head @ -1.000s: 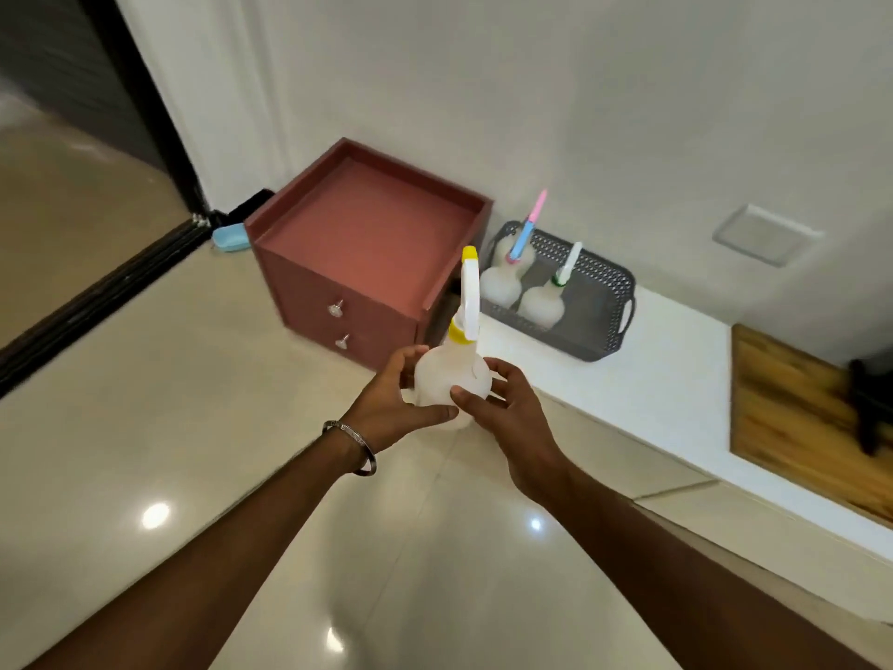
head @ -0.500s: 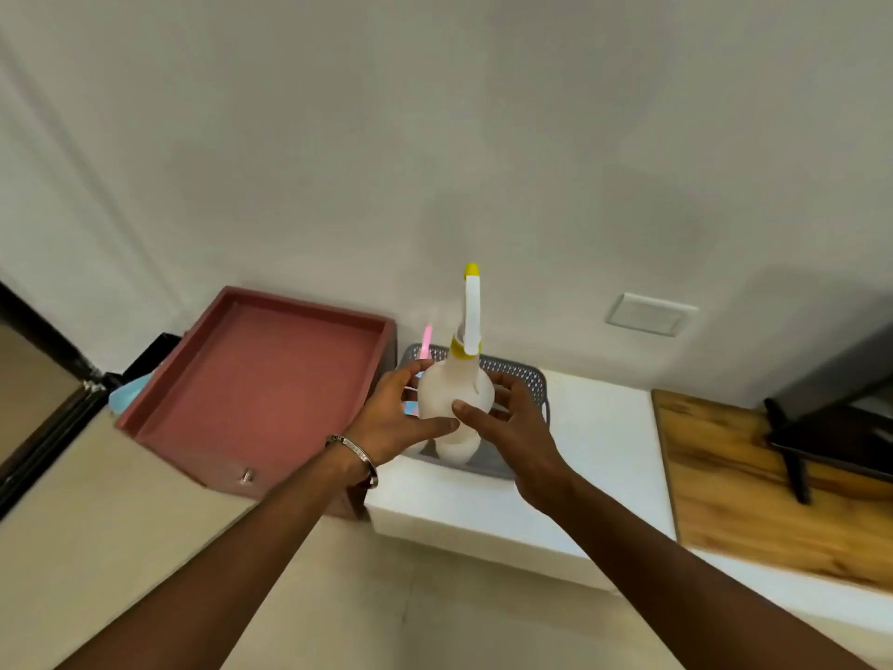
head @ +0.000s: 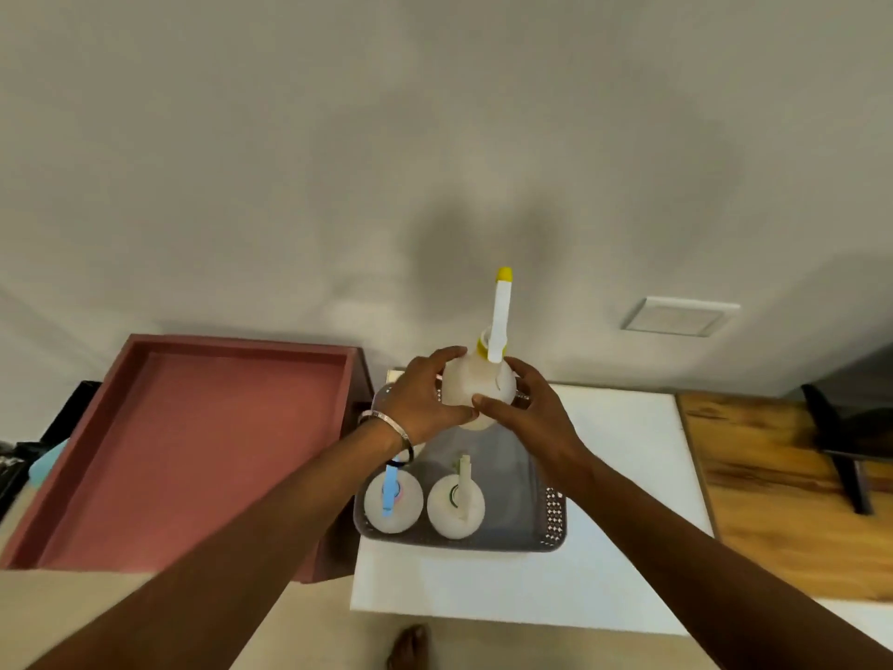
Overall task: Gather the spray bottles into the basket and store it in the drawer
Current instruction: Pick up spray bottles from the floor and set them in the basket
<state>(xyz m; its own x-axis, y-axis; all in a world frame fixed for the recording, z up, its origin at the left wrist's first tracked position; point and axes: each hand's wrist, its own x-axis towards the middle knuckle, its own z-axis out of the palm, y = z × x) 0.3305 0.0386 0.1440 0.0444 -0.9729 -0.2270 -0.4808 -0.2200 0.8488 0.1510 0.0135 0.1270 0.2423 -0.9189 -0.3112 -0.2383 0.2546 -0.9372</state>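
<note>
A white spray bottle with a yellow collar and yellow-tipped nozzle (head: 478,386) is held upright over the far end of the grey basket (head: 554,515). My left hand (head: 423,403) grips its left side and my right hand (head: 526,411) its right side. Two white bottles stand in the basket's near end: one with a blue nozzle (head: 392,500) and one with a green collar (head: 455,505). The red drawer cabinet (head: 203,452) stands left of the basket; its drawer fronts are hidden from this angle.
The basket rests on a white low ledge (head: 628,456). A wooden board (head: 792,500) with a dark stand (head: 841,456) lies to the right. A wall (head: 435,137) with a white plate (head: 679,316) is right behind. A foot (head: 410,647) shows on the beige floor.
The view has closed in and now looks down over the basket. Both hands have carried the yellow-nozzled bottle forward, from in front of the cabinet to above the basket's far end.
</note>
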